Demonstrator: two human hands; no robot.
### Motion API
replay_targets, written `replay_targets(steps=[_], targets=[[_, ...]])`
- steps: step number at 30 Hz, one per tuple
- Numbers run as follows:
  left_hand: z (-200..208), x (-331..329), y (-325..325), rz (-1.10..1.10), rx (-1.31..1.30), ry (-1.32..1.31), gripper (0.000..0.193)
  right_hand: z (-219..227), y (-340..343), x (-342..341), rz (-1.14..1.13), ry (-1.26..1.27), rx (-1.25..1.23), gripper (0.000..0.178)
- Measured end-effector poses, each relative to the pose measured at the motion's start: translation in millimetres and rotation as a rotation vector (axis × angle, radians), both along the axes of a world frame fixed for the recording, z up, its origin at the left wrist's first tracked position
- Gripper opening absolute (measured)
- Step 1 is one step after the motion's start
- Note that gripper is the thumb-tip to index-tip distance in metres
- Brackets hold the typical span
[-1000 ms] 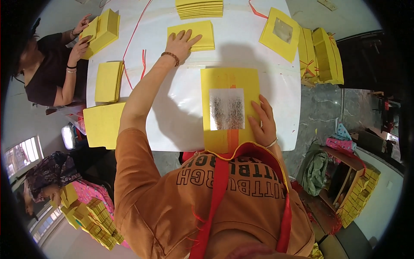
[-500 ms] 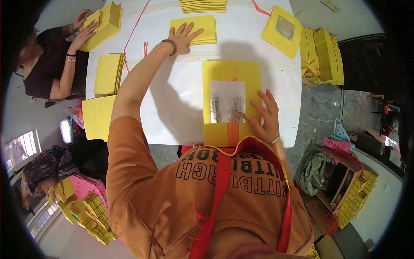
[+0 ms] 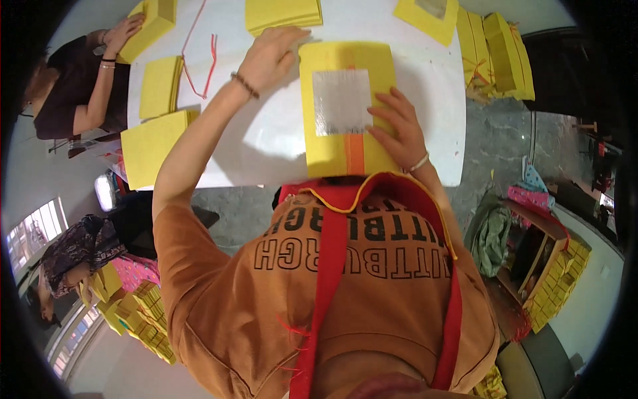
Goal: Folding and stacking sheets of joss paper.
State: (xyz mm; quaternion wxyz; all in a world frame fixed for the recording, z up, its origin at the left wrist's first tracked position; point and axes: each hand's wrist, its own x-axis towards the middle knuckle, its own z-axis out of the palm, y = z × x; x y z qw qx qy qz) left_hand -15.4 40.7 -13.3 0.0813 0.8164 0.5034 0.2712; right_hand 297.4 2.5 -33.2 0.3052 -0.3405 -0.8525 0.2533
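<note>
A yellow paper sheet or stack [image 3: 325, 153] with an orange band and a silver square [image 3: 341, 100] lies in front of me near the table's edge. My right hand [image 3: 400, 130] rests on its right side, fingers spread and slightly bent. Beyond its far left corner, my left hand [image 3: 269, 61] is open, fingers stretched to the right. That hand is beside the near edge of another yellow stack [image 3: 282, 13]. Whether its fingertips touch either stack, I cannot tell.
More yellow stacks [image 3: 156, 149] line the white table's [image 3: 246, 143] left side, near a loose red string [image 3: 211, 63]. A co-worker's hand [image 3: 123, 34] is on a yellow block at the far left. Tied yellow bundles [image 3: 502, 56] stand off the table's right side.
My left hand has come off the far yellow stack and moved toward the near one. My right hand stays at the near stack's right side. The view has shifted, so the table sits higher.
</note>
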Motion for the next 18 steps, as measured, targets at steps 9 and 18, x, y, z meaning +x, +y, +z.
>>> replay_targets(steps=[9, 18], targets=[[15.4, 76.4, -148.0, -0.174, -0.039, 0.044, 0.041, -6.9, 4.1, -4.6, 0.017, 0.081, -0.024, 0.023], [14.5, 76.8, -148.8, -0.272, -0.041, -0.063, 0.022, -19.6, 11.0, 11.2, 0.141, 0.341, -0.404, 0.037]])
